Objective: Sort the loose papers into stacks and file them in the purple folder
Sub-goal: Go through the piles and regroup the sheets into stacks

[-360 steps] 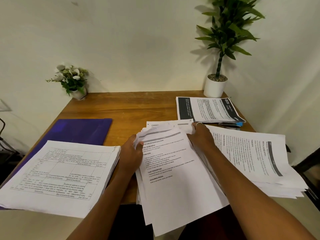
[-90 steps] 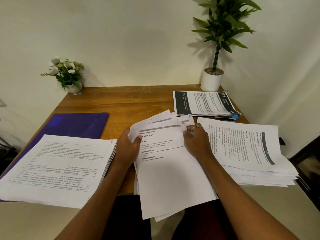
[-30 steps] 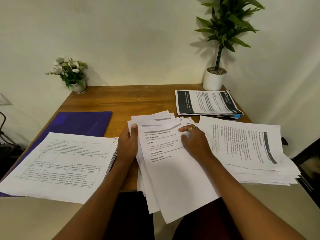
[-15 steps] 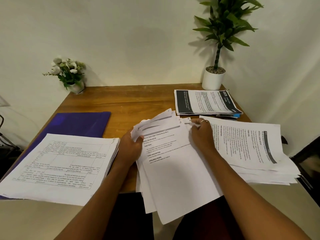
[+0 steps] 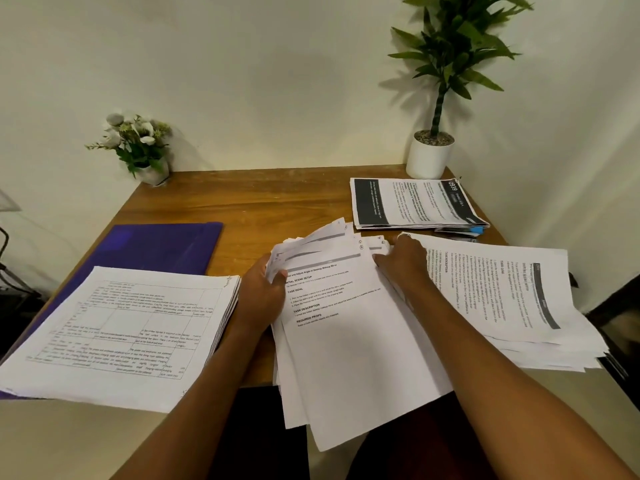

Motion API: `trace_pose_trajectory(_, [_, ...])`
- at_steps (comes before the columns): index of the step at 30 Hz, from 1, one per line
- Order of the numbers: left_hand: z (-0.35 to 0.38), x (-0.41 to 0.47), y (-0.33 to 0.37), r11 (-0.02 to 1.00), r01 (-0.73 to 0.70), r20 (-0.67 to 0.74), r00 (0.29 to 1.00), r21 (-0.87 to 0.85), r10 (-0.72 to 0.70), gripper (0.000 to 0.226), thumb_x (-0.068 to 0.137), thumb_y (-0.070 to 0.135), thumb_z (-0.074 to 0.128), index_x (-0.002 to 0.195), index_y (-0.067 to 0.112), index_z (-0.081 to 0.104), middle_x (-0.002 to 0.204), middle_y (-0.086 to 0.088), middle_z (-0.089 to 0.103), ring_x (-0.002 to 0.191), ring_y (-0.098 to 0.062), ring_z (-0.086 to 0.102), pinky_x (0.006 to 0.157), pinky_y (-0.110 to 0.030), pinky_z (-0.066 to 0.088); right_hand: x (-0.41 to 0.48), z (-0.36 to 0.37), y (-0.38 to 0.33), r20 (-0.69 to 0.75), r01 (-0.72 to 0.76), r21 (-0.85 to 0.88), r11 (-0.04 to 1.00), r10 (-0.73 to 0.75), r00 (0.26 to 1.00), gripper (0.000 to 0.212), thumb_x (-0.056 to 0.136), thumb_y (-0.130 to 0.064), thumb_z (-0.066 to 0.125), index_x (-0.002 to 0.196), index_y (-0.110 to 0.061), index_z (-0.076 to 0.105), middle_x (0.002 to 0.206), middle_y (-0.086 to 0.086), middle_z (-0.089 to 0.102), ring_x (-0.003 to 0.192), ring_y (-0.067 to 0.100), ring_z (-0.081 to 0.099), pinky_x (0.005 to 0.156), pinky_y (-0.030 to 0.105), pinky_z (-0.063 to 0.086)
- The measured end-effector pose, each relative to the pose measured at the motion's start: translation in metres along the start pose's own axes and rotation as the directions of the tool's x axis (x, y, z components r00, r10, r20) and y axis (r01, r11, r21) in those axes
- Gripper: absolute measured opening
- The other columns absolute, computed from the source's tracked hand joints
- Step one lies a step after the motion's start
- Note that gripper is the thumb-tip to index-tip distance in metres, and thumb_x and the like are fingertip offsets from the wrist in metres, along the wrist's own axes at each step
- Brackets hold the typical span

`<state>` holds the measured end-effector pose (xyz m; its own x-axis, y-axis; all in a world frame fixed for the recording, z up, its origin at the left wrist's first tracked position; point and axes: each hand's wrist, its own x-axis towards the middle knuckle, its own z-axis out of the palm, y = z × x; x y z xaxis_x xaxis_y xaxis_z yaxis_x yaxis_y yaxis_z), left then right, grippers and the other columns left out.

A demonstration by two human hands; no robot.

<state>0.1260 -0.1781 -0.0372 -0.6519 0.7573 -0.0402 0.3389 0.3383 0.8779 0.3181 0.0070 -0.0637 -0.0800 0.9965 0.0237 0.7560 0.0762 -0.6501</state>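
One purple folder (image 5: 162, 247) lies on the bench (image 5: 263, 199), one gridded stack (image 5: 121, 327) overlapping it. Right of the folder, left hand (image 5: 263, 296) and right hand (image 5: 405, 261) clamp fingers on one fanned sheaf (image 5: 353, 341); farther right, two more: dark-banded stack (image 5: 412, 204), near stack (image 5: 512, 299).

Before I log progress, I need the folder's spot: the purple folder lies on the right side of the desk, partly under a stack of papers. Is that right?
Not quite. The head view shows the purple folder on the left side of the desk, not the right. It is partly under the stack of table-printed sheets.
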Motion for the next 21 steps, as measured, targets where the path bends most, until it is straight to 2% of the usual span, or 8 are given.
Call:
trace_pose_trajectory(3, [0.001,-0.001,0.001,1.000,0.006,-0.006,1.000,0.007,-0.006,0.049,0.100,0.026,0.062,0.145,0.010,0.049,0.142,-0.010,0.057,0.128,-0.032,0.056,0.100,-0.043,0.049,-0.001,-0.007,-0.007,0.027,-0.033,-0.010,0.999,0.033,0.999,0.027,0.082,-0.028,0.083,0.095,-0.012,0.065,0.090,0.000,0.063,0.085,0.024,0.059,0.072,0.030,0.042])
trace_pose_trajectory(6, [0.001,-0.001,0.000,1.000,-0.004,-0.005,1.000,0.010,0.004,0.049,0.100,0.025,0.061,0.145,0.010,0.049,0.141,-0.010,0.058,0.128,-0.032,0.056,0.098,-0.040,0.049,0.000,-0.010,-0.008,0.054,-0.054,0.000,0.999,0.054,0.997,0.020,0.084,-0.025,0.080,0.083,-0.015,0.063,0.081,-0.001,0.062,0.081,0.025,0.061,0.070,0.031,0.046])
trace_pose_trajectory(10, [0.002,0.000,-0.001,1.000,-0.010,-0.007,1.000,0.005,0.010,0.050,0.100,0.025,0.061,0.146,0.011,0.047,0.144,-0.010,0.056,0.130,-0.033,0.055,0.102,-0.043,0.048,-0.002,-0.012,-0.010,0.064,-0.065,0.099,0.993,0.059,0.996,0.023,0.085,-0.026,0.082,0.100,-0.012,0.073,0.100,0.006,0.073,0.080,0.022,0.061,0.073,0.031,0.047])
trace_pose_trajectory(14, [0.002,-0.002,0.001,1.000,0.004,-0.018,1.000,-0.006,-0.004,0.052,0.101,0.023,0.060,0.148,0.009,0.044,0.148,-0.012,0.052,0.135,-0.034,0.050,0.107,-0.043,0.043,-0.011,-0.022,-0.012,0.084,-0.051,0.159,0.986,0.038,0.996,0.025,0.086,-0.027,0.080,0.106,-0.012,0.074,0.106,0.005,0.074,0.095,0.026,0.069,0.079,0.030,0.048])
trace_pose_trajectory(16, [0.002,-0.003,0.002,1.000,-0.004,-0.022,1.000,-0.011,0.004,0.052,0.101,0.022,0.060,0.148,0.008,0.044,0.148,-0.013,0.052,0.136,-0.034,0.049,0.108,-0.042,0.042,-0.013,-0.032,-0.012,0.015,-0.029,0.214,0.977,0.027,1.000,0.014,0.089,-0.025,0.077,0.095,-0.014,0.070,0.100,0.003,0.072,0.091,0.025,0.067,0.076,0.028,0.047])
trace_pose_trajectory(18, [0.002,-0.003,0.002,1.000,-0.007,-0.024,1.000,-0.012,0.007,0.052,0.101,0.022,0.059,0.149,0.008,0.043,0.149,-0.014,0.051,0.136,-0.034,0.048,0.109,-0.043,0.041,-0.015,-0.045,-0.015,-0.071,0.010,0.325,0.946,0.014,0.997,0.013,0.093,-0.024,0.072,0.089,-0.014,0.063,0.098,0.001,0.068,0.088,0.021,0.065,0.071,0.030,0.052])
trace_pose_trajectory(20, [0.001,-0.004,0.002,1.000,-0.012,-0.020,1.000,-0.022,0.012,0.052,0.102,0.022,0.059,0.149,0.009,0.043,0.149,-0.013,0.050,0.137,-0.033,0.048,0.109,-0.043,0.041,-0.018,-0.060,-0.021,-0.134,0.076,0.426,0.901,-0.020,0.991,0.016,0.096,-0.027,0.067,0.103,-0.013,0.063,0.109,0.000,0.066,0.094,0.017,0.064,0.078,0.034,0.057])
trace_pose_trajectory(21, [0.001,-0.005,0.002,1.000,-0.016,-0.020,1.000,-0.025,0.015,0.052,0.102,0.022,0.059,0.150,0.009,0.042,0.150,-0.013,0.050,0.137,-0.033,0.047,0.110,-0.043,0.041,-0.022,-0.068,-0.025,-0.160,0.122,0.461,0.879,-0.054,0.986,0.017,0.098,-0.029,0.066,0.108,-0.015,0.062,0.111,-0.003,0.065,0.096,0.015,0.064,0.077,0.031,0.057])
